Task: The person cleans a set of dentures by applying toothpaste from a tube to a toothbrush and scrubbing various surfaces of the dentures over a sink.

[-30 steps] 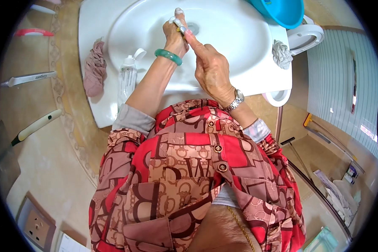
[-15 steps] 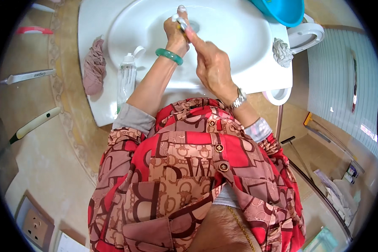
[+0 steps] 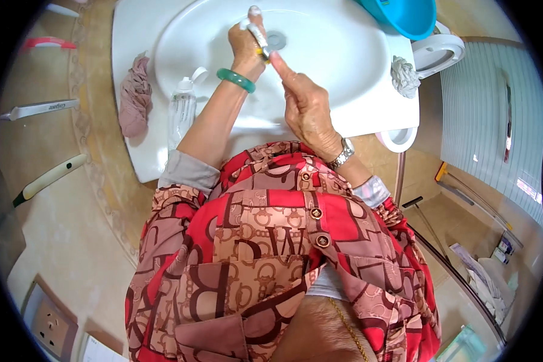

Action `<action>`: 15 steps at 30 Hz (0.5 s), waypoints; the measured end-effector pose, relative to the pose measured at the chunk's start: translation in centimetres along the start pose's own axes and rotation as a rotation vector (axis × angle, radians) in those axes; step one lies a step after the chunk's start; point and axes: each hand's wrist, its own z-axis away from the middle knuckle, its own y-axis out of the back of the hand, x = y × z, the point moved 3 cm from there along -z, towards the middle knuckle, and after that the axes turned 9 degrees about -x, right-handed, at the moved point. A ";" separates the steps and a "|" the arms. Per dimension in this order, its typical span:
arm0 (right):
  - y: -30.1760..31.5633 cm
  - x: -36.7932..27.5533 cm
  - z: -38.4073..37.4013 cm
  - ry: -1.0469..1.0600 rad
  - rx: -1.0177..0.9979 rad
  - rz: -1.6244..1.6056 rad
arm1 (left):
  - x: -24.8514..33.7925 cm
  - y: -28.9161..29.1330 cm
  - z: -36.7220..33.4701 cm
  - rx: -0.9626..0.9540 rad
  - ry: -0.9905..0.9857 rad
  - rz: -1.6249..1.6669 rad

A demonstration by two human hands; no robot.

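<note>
Over the white washbasin [image 3: 344, 78], my left hand [image 3: 244, 48] is closed with its thumb pointing up and white foam at the thumb's tip. A green bangle [image 3: 236, 80] circles that wrist. My right hand [image 3: 308, 105] is closed, its index finger stretched along a slim, toothbrush-like tool [image 3: 258, 37]. The tool is white and foamy toward its far end, with yellow and dark parts near my fingertip. It lies against my left hand at the thumb. Whether my left fingers hold anything is hidden. A metal-banded watch [image 3: 343, 154] is on my right wrist.
A clear bottle [image 3: 181, 111] with its cap flipped up and a crumpled pink cloth [image 3: 135, 99] stand left of the bowl. At the right lie a white mesh puff [image 3: 405, 76] and a blue basin [image 3: 407, 18]. The drain [image 3: 276, 40] is beyond my hands.
My left hand and wrist have shifted slightly left. The tool now lies more along the left thumb, its far end further up, and my right fingertip sits a little lower.
</note>
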 end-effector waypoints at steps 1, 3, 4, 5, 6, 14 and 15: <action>0.1 -0.1 -0.4 -0.002 0.001 0.000 | 0.4 -0.4 0.3 -0.029 -0.075 -0.034; 0.5 -0.6 -1.5 0.064 0.036 0.070 | 0.5 -0.6 1.6 -0.098 -0.025 -0.030; 0.5 -0.6 -1.8 0.069 0.035 0.037 | 0.5 -0.7 1.9 -0.105 -0.021 -0.011; 0.5 -0.6 -1.4 0.070 0.037 0.040 | 0.5 -0.7 2.0 -0.113 -0.016 0.009; 0.5 -0.5 -0.8 0.040 0.021 0.046 | 0.4 -0.6 1.6 -0.078 0.004 0.009; 0.8 0.1 -1.9 0.104 0.083 0.094 | -0.1 -0.5 1.3 -0.066 -0.025 -0.023; 0.7 0.1 -1.2 0.107 0.084 0.097 | 0.5 -0.2 1.1 -0.018 -0.025 -0.075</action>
